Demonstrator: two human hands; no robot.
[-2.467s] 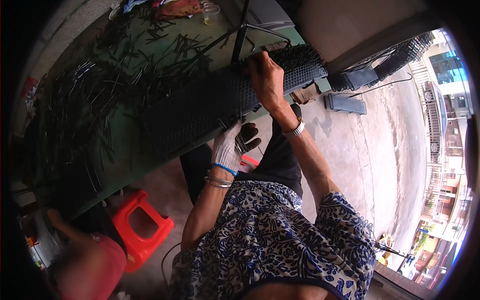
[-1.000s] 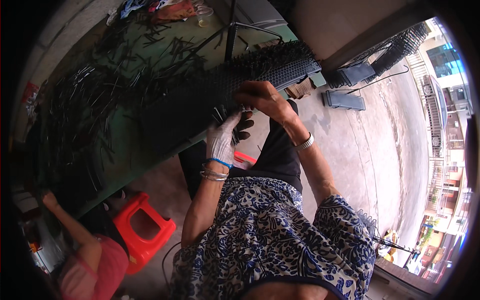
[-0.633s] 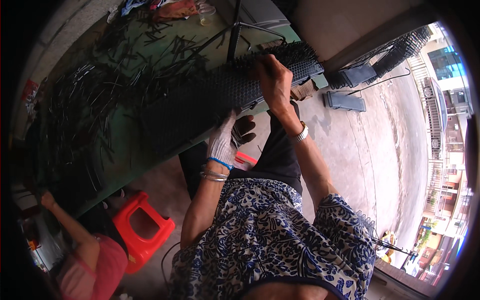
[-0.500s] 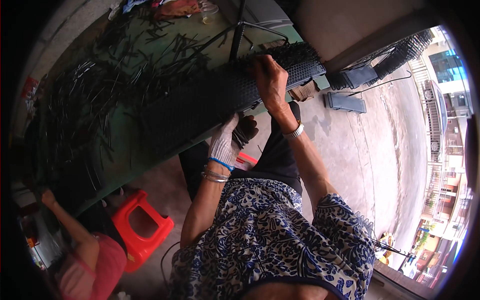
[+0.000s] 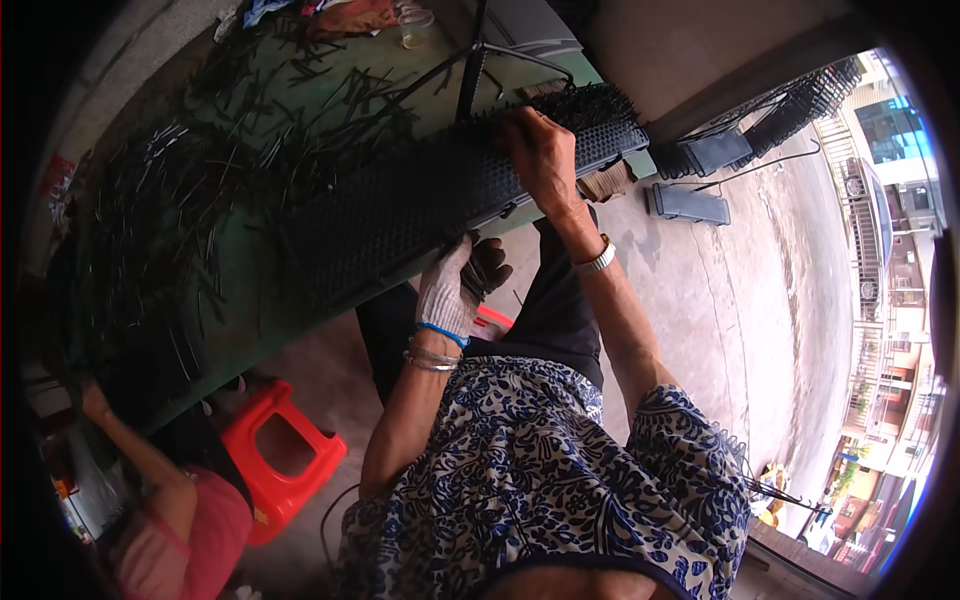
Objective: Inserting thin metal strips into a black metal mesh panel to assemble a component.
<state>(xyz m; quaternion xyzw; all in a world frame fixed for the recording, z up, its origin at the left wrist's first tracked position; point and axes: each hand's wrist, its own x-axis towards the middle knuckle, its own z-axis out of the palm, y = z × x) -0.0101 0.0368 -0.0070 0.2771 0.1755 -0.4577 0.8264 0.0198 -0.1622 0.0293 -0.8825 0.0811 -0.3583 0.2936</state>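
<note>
A long black panel (image 5: 380, 220) dotted with small holes lies along the near edge of the green table (image 5: 250, 345). Short black pieces bristle along its far right side. My bare right hand (image 5: 543, 160), with a watch at the wrist, reaches over the panel's right half. Its fingers are bent and pressed together at the bristly strip, and the fingertips are hidden. Just below the panel's near edge is my left hand (image 5: 460, 275), in a pale knit glove with dark fingers. Those fingers are curled, and whatever they hold is too dark to name.
Many loose thin black strips (image 5: 165, 160) cover the table's left. A black metal stand (image 5: 474, 80) rises behind the panel. A red plastic stool (image 5: 285, 455) stands lower left, beside a co-worker's arm (image 5: 150, 455). Grey rectangular pieces (image 5: 690, 204) sit at right.
My gloved left hand has turned slightly, and its dark fingers show more plainly beside the panel's edge. The right hand stays at the bristly strip, almost unmoved.
</note>
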